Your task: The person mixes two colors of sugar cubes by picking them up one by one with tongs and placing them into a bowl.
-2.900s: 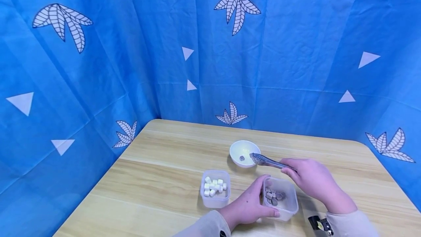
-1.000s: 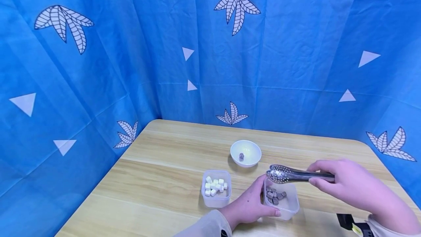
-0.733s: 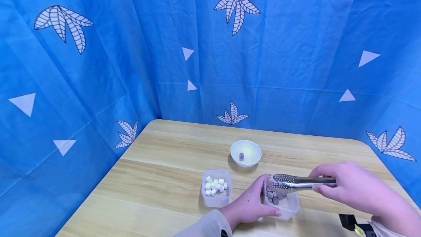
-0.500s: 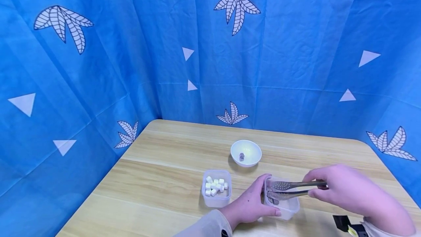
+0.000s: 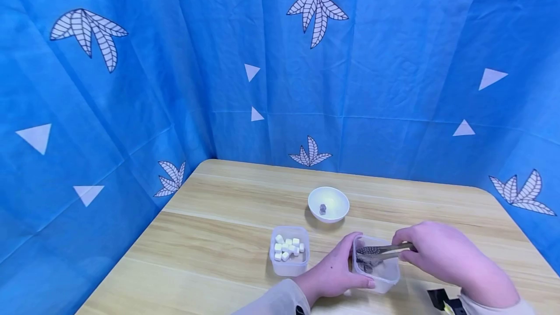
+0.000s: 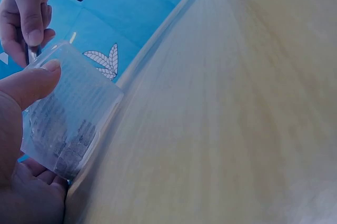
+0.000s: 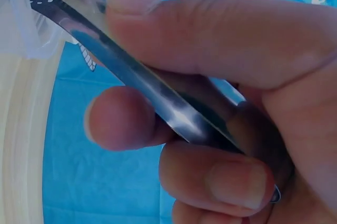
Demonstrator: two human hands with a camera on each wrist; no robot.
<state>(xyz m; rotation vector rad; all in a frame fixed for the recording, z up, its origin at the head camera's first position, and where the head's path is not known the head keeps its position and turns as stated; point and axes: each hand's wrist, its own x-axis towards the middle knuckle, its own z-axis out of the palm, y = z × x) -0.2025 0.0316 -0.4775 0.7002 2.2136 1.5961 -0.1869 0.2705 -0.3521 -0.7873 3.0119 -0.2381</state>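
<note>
The right hand (image 5: 442, 254) clamps its fingers round the metal tongs (image 7: 176, 116), whose tips dip inside the clear tub (image 5: 381, 286) and partly cover the dark cubes (image 5: 366, 268), so whether they pinch one I cannot tell; the left hand (image 5: 330, 271) grips that tub's side, hiding part of its wall, while the left wrist view cuts this hand off and shows the cubes only dimly through the tub
</note>
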